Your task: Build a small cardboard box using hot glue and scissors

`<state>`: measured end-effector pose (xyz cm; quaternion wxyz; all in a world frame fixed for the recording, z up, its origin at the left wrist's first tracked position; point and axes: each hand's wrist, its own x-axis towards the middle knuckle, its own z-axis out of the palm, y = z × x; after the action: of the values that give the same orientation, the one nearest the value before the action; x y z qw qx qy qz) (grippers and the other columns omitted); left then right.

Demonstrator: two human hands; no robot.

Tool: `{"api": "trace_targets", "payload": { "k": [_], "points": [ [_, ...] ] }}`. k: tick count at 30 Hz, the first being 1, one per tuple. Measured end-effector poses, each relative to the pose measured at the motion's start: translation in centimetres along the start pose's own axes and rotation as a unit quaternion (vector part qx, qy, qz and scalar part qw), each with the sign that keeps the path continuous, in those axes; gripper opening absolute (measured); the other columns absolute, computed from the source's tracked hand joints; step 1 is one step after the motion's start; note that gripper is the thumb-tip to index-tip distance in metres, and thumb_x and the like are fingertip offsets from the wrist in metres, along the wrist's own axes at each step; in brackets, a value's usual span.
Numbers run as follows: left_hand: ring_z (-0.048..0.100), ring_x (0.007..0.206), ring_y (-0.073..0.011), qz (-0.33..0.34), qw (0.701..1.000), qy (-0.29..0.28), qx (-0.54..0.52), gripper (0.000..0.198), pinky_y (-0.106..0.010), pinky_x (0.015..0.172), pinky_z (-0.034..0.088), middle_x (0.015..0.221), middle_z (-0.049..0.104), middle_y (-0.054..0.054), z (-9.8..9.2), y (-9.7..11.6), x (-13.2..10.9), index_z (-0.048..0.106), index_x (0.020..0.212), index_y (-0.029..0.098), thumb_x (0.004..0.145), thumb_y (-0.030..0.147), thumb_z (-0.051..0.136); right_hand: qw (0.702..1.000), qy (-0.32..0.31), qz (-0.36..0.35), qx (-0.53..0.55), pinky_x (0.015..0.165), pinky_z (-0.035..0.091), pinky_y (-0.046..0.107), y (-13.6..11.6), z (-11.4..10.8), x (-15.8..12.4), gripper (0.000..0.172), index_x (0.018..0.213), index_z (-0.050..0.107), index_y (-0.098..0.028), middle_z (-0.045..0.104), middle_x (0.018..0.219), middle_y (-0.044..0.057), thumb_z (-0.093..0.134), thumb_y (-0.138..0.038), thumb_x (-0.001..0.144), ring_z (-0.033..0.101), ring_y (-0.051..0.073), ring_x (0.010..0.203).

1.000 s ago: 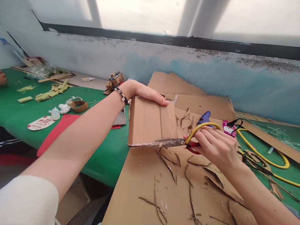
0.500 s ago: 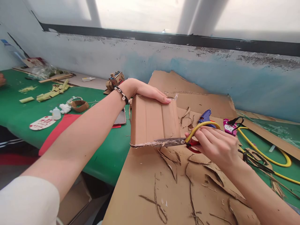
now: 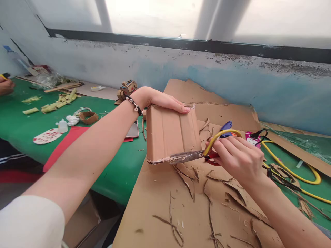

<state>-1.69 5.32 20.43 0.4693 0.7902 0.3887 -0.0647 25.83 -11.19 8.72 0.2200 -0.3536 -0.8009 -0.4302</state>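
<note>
the cardboard box (image 3: 172, 132) is held over the near part of a large cardboard sheet (image 3: 152, 210), beside the bare green tabletop (image 3: 116, 175); whether its lower edge bears on the sheet cannot be told. the left hand (image 3: 164, 101) clasps the box's top edge, thumb on the near face, the other fingers largely hidden. the right hand's (image 3: 239, 156) fingers are closed around the handles of the scissors (image 3: 190, 156), whose blades lie along the lower edge.

principal risk, in this inspector's judgement: the box is steadied only from above, so sideways pressure from the blades could swing it and send the cut off line. the lower edge looks ragged; forced cutting could tear or crush it further. loose scraps (image 3: 186, 170) beneath could give poor footing if the box is lowered. the blue glue gun (image 3: 226, 126) lies just behind the right hand; if hot, a backward knock could burn.
</note>
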Motion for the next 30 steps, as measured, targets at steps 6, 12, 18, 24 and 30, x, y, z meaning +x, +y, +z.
{"api": "trace_targets", "payload": {
  "k": [6,12,18,24,30],
  "points": [
    [0.073,0.119,-0.0397,0.018,0.991,0.065,-0.114,0.065,-0.046,0.097,0.063,0.115,0.082,-0.012,0.1,-1.1,-0.9,0.078,0.135,0.032,0.079,0.065,0.084,0.996,0.001,0.073,0.052,0.076,0.046,0.036,1.3,0.0,-1.6,0.016,0.091,0.058,-0.025,0.067,0.077,0.002,0.072,-0.019,0.098,0.064,0.022,0.075],
    [0.072,0.127,-0.0394,0.058,0.946,0.258,-0.189,0.068,-0.048,0.102,0.063,0.141,0.074,-0.011,1.9,-2.8,-2.4,0.068,0.149,0.035,0.089,0.064,0.078,0.922,-0.06,0.356,0.14,0.061,0.041,0.032,0.7,-0.8,-4.1,0.03,0.103,0.061,-0.024,0.061,0.075,0.0,0.069,-0.052,0.097,0.058,0.02,0.063],
    [0.054,0.153,-0.0357,0.126,0.835,0.453,-0.286,0.074,-0.053,0.126,0.049,0.166,0.056,-0.006,9.5,-4.8,-4.5,0.042,0.168,0.037,0.102,0.062,0.064,0.773,-0.182,0.519,0.316,0.062,0.047,0.03,-2.4,-2.9,-3.4,0.046,0.098,0.056,-0.028,0.069,0.08,0.001,0.071,-0.07,0.087,0.066,0.021,0.07],
    [0.034,0.166,-0.0301,0.142,0.736,0.596,-0.289,0.076,-0.049,0.139,0.028,0.178,0.038,-0.004,17.9,-5.8,-5.5,0.035,0.17,0.037,0.105,0.069,0.055,0.784,-0.191,0.506,0.306,0.049,0.041,0.027,-4.8,-3.5,-2.2,0.042,0.077,0.043,-0.029,0.058,0.062,-0.004,0.066,-0.063,0.086,0.051,0.015,0.049],
    [0.035,0.166,-0.0288,0.127,0.676,0.669,-0.28,0.076,-0.044,0.137,0.031,0.18,0.034,-0.007,22.9,-6.2,-4.5,0.03,0.172,0.036,0.106,0.067,0.052,0.855,-0.186,0.43,0.222,0.049,0.035,0.026,-4.9,-3.7,-2.4,0.029,0.081,0.046,-0.028,0.059,0.065,-0.005,0.062,-0.05,0.09,0.046,0.014,0.048]
  ]
}}
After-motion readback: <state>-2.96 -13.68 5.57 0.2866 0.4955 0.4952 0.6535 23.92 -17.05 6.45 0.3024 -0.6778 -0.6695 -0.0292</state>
